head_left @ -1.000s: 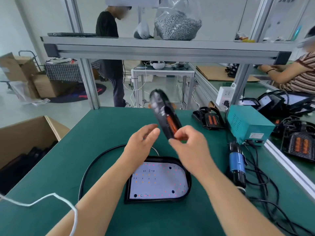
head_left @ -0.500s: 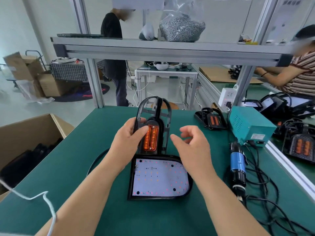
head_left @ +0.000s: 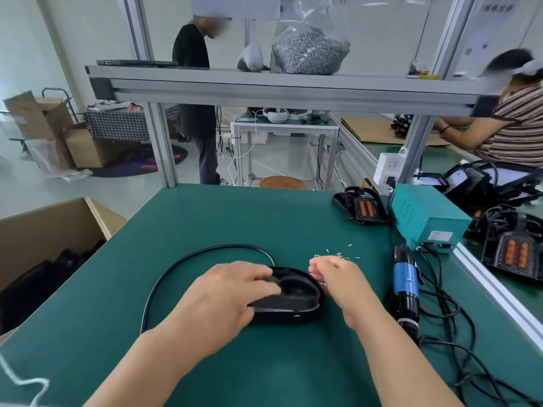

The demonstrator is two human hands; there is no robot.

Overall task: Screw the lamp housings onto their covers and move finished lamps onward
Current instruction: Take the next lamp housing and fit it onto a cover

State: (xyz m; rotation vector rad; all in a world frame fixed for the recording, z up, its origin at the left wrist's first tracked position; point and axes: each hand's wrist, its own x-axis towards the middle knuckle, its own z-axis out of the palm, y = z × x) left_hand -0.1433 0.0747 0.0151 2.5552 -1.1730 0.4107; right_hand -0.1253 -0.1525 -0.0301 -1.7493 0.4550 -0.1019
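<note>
One spread left hand (head_left: 226, 292) pressed the lamp housing (head_left: 293, 295).
Screws (head_left: 338, 254) lay just toward the worktop's (head_left: 235, 218) far edge from the curled right hand (head_left: 338, 284), its hold unclear.

Single head view, close above green bench (head_left: 205, 218), facing forward-down.

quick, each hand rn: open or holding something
Left hand: open, pressing flat on the lamp housing.
Right hand: curled beside the loose screws; cannot tell if holding.

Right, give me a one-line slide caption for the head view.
Left hand rests on the lamp housing on the green table; right hand hovers beside scattered screws, electric screwdriver lying nearby.
</note>
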